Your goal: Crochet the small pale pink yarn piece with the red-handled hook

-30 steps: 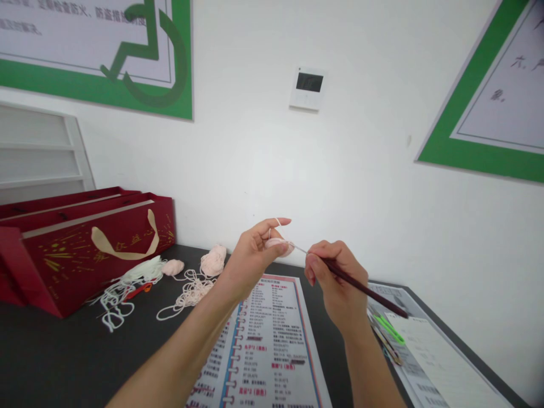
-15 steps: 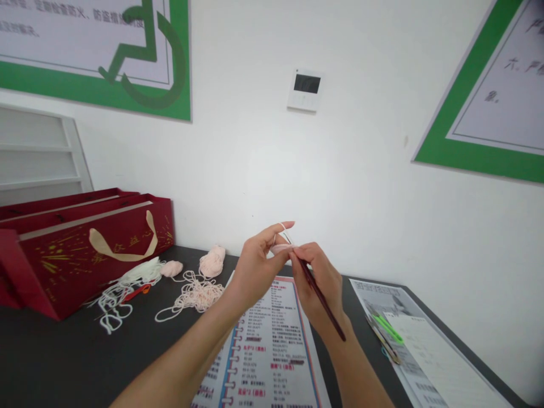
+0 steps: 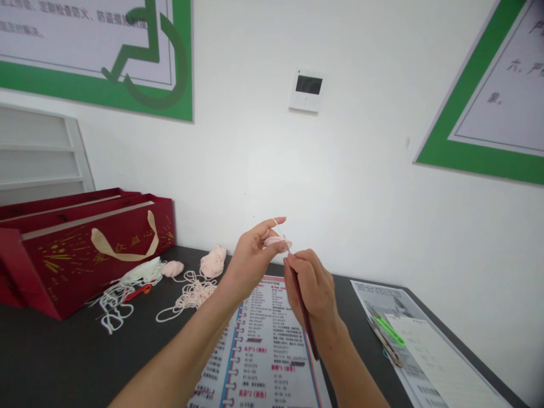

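Note:
My left hand [image 3: 254, 255] pinches a small pale pink crochet piece [image 3: 275, 242], with a strand of yarn looped over its raised index finger. A crochet hook [image 3: 306, 314] with a dark red handle is gripped in my right hand [image 3: 312, 283]. Its thin metal tip meets the edge of the piece; whether it passes through a stitch I cannot tell. Beneath both hands lies a printed pattern sheet [image 3: 276, 340] with a picture of spiral binding. Loose pink yarn [image 3: 193, 294] is heaped left of the sheet, by a pink yarn ball [image 3: 213, 262].
Red gift bags [image 3: 97, 243] stand at the left against the wall. In front of them are white yarn [image 3: 142, 272], a small pink ball [image 3: 172, 268] and a red-orange tool [image 3: 138, 292]. To the right, papers [image 3: 429, 351] carry a green-handled tool [image 3: 390, 330] and scissors-like metal blades [image 3: 385, 341].
Both hands have shifted slightly, the left one leftward with the crochet piece. My right hand has dropped a little away from it, and the hook's handle now points more steeply down.

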A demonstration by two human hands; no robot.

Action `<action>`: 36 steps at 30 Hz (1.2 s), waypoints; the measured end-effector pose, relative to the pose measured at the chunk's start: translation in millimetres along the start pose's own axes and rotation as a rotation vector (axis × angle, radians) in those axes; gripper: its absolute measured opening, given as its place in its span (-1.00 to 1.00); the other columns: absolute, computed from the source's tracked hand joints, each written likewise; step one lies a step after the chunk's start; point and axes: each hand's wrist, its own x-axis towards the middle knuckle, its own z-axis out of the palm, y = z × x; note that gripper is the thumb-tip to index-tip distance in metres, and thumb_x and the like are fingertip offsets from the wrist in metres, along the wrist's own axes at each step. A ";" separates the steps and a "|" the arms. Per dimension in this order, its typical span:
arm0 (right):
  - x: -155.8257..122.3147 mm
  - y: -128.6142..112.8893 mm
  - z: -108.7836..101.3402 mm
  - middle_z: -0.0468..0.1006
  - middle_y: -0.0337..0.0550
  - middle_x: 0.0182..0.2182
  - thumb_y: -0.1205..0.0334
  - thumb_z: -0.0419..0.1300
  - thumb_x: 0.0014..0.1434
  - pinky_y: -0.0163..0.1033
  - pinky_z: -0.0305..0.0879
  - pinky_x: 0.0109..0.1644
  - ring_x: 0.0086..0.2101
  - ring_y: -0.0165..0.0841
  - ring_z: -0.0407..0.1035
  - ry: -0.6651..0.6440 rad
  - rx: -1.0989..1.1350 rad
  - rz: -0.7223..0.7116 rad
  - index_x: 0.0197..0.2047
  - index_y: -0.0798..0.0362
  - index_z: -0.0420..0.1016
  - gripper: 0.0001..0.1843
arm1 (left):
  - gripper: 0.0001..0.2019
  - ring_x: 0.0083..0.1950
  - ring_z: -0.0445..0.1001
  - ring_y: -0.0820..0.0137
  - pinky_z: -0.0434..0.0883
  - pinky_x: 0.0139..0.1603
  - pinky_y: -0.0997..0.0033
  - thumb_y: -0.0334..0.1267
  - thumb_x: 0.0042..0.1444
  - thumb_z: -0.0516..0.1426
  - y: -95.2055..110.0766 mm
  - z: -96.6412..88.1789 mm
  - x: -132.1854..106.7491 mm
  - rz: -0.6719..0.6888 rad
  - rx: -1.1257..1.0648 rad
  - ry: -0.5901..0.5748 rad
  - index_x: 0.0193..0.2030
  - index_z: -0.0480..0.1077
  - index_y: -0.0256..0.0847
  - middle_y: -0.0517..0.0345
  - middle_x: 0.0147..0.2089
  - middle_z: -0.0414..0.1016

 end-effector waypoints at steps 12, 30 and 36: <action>11.4 -3.4 -32.5 0.33 -0.36 -0.51 0.38 0.10 0.26 -0.38 0.13 -0.50 -0.56 -0.51 0.18 -0.050 0.317 0.363 -0.31 -0.02 0.29 -0.88 | -0.58 -0.28 0.36 0.44 0.28 -0.07 0.32 -0.39 0.07 0.21 5.0 -3.4 -2.7 0.074 0.164 -0.032 0.11 0.37 -0.23 0.25 -0.37 0.39; 11.6 25.8 -21.1 0.33 -0.35 -0.56 0.31 0.19 0.18 -0.38 0.09 -0.59 -0.59 -0.49 0.19 0.005 1.249 0.666 -0.37 0.01 0.36 -0.90 | -0.59 -0.32 0.38 0.52 0.29 -0.17 0.42 -0.39 -0.01 0.30 6.8 -7.2 -0.1 -0.046 -0.093 -0.183 0.03 0.43 -0.18 0.29 -0.37 0.43; 3.3 8.4 2.8 0.37 -0.30 -0.49 0.42 0.13 0.21 -0.31 0.26 -0.46 -0.50 -0.43 0.28 0.158 0.548 0.380 -0.29 -0.03 0.34 -0.86 | -0.55 -0.38 0.40 0.51 0.32 -0.19 0.39 -0.39 -0.01 0.30 -1.0 3.8 -3.3 -0.092 -0.210 -0.137 0.07 0.42 -0.21 0.31 -0.44 0.44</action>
